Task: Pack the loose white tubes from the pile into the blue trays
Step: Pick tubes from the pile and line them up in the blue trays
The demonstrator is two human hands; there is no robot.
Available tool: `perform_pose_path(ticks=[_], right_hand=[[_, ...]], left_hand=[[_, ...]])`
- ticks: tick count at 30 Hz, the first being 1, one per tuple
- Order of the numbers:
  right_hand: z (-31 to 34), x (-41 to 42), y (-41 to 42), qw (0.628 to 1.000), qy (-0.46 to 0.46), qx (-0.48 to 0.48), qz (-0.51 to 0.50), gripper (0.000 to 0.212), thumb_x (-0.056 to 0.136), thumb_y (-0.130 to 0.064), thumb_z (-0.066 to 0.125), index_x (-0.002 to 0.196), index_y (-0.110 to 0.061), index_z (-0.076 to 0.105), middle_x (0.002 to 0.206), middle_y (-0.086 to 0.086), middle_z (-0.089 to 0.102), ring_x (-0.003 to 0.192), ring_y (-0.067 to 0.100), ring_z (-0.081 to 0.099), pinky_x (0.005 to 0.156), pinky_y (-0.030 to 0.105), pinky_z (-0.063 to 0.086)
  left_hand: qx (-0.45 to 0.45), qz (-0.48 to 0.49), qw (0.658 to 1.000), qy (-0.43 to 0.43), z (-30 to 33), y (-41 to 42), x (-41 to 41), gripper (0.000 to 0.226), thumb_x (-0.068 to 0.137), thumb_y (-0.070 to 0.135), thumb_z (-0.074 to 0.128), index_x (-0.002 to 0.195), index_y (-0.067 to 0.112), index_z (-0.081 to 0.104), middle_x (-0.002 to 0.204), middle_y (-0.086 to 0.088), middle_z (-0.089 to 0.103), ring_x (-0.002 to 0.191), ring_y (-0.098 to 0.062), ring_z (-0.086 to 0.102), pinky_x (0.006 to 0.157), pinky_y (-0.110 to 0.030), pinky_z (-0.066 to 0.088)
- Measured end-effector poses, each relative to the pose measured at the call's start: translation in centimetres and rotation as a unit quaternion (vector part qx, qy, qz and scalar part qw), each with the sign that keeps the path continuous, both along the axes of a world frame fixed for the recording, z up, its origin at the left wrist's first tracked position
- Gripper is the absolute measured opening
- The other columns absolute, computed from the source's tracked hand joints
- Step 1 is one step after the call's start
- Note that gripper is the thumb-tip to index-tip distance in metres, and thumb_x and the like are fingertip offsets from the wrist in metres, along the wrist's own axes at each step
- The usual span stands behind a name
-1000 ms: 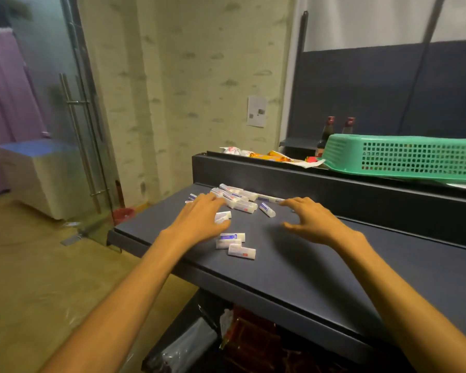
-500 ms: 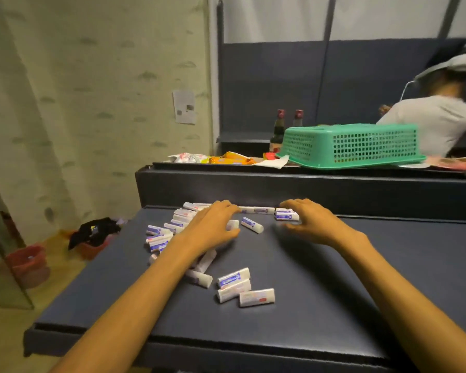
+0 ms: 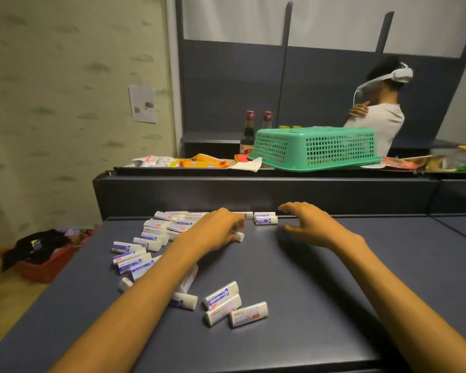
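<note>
While seen from the head camera, left to right: far left on the floor, a red bin (image 3: 42, 267) heaped with dark cloth. On the pale wall above, a sheet of paper (image 3: 143, 103). On the dark table (image 3: 293, 305), the pile of loose white tubes (image 3: 156, 232), spread from the back edge toward the near left, most lying flat and touching or overlapping one another. Near the front, apart from the main pile, three tubes (image 3: 234, 305) side by side, touching, with one more tube (image 3: 184, 300) just left of them, partly under the left forearm. Left hand (image 3: 213, 232) palm down over the right edge of the pile, fingers curled around a single tube (image 3: 238, 236) whose white end shows past the fingertips. Just right of it, against the back edge, a pair of tubes (image 3: 265, 218), one behind the other. Right hand (image 3: 310, 224) just beside that pair, palm down, fingers spread and loosely bent, holding nothing; contact with the table not discernible. On the raised ledge behind, snack packets (image 3: 183, 161), two dark bottles (image 3: 249, 130) with red caps, and an upturned green basket (image 3: 315, 148). Farther right, beyond the basket, a seated person (image 3: 379, 117) wearing a white headset. No blue trays in view.
</note>
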State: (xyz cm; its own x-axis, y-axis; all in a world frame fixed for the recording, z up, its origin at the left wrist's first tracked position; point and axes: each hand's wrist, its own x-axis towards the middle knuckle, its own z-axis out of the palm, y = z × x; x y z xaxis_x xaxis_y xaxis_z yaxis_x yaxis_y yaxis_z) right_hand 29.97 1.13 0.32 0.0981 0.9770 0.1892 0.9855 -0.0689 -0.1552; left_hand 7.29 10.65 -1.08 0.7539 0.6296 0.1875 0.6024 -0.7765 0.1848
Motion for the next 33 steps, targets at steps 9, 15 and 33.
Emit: perform_pose_path(ticks=[9,15,33], right_hand=[[0.2,0.1,1.7,0.999,-0.009,-0.005,0.038,0.048,0.091,-0.032,0.063,0.136,-0.024,0.048,0.131,-0.001,0.057,0.115,0.018,0.055,0.093,0.033,0.047],[-0.4,0.4,3.2,0.998,-0.01,-0.03,0.049,0.034,0.091,-0.029,0.063,0.124,-0.025,0.054,0.121,0.001,0.06,0.104,0.02,0.057,0.082,0.032,0.048],[-2.4,1.4,4.3,0.995,0.088,-0.01,0.049,0.018,0.089,-0.03,0.067,0.102,-0.021,0.058,0.101,-0.001,0.061,0.086,0.015,0.058,0.074,0.03,0.051]], left_hand=[[-0.049,0.023,0.983,-0.176,2.8,-1.1,-0.8,0.024,0.083,0.021,0.074,0.102,0.019,0.059,0.101,0.001,0.064,0.092,-0.016,0.061,0.081,-0.029,0.053],[-0.077,0.046,0.956,-0.281,3.4,-1.8,-1.7,0.032,0.077,0.014,0.079,0.103,0.02,0.063,0.105,0.003,0.066,0.092,-0.011,0.064,0.075,-0.015,0.052],[0.014,0.012,0.969,-0.247,1.0,-0.1,-2.0,0.024,0.078,0.025,0.076,0.101,0.026,0.071,0.093,0.009,0.072,0.08,-0.009,0.066,0.076,-0.032,0.059]])
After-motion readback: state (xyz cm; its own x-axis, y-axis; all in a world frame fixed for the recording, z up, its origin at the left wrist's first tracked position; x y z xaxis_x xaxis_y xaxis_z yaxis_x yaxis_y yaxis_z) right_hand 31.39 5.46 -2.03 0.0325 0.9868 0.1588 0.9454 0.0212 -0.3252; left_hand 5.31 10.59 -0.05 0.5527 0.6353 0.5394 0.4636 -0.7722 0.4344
